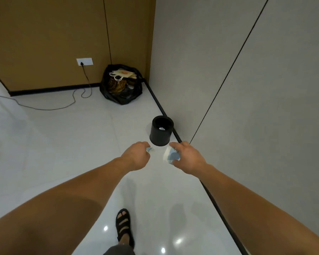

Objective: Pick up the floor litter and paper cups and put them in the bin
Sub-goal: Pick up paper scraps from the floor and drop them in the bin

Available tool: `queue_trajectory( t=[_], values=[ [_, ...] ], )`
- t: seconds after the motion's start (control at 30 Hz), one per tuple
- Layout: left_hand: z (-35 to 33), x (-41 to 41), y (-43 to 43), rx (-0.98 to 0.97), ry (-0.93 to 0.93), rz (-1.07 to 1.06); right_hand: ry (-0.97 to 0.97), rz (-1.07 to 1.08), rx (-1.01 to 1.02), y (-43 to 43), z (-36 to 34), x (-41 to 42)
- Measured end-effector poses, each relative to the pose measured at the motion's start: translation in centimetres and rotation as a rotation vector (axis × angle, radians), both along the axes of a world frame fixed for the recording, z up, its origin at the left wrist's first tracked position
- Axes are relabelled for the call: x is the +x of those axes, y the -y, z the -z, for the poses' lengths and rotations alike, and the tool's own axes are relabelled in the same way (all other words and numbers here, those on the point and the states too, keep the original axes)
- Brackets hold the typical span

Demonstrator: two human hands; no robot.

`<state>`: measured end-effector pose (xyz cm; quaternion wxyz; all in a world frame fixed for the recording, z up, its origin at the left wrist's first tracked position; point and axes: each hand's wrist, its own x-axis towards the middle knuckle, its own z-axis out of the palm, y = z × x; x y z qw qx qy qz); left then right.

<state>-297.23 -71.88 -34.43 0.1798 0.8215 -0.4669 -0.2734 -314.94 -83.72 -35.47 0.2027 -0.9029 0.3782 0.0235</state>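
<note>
Glossy white tile floor (63,135), brown panel wall (44,34) behind, grey wall (274,98) on my right. Black bin (160,137) stands on the floor, just beside the grey wall's black skirting (155,96), something pale inside it. My left grip (136,156) pinches a small crumpled scrap (150,149). My right grip (189,157) is wrapped round a blue-and-white paper cup (170,155). Both are in the air, just short of the bin. Stuffed black rubbish bag (121,96) in the far corner.

Glossy floor tiles (63,137), matt bin (159,137)
</note>
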Motion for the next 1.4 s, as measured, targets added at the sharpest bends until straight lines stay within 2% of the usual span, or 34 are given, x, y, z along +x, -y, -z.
queue_trajectory(
  t=[0.27, 0.6, 0.93, 1.13, 1.4],
  values=[
    [-0.2, 11.8, 14.1, 0.015, -0.017, 0.084, 0.034, 0.136, 0.049, 12.3, 0.2, 10.6],
    [3.5, 19.7, 33.9, 0.115, -0.063, 0.113, -0.01, 0.173, 0.158, 29.6, 5.2, 19.3],
    [6.5, 26.9, 50.0, 0.24, -0.15, 0.115, -0.056, 0.229, 0.279, 45.2, 7.5, 25.6],
    [13.4, 31.2, 58.9, 0.348, -0.201, 0.242, -0.108, 0.364, 0.337, 50.9, 12.9, 29.9],
    [29.0, 36.2, 69.8, 0.513, -0.275, 0.336, -0.142, 0.716, 0.547, 56.1, 27.8, 35.5]
  ],
)
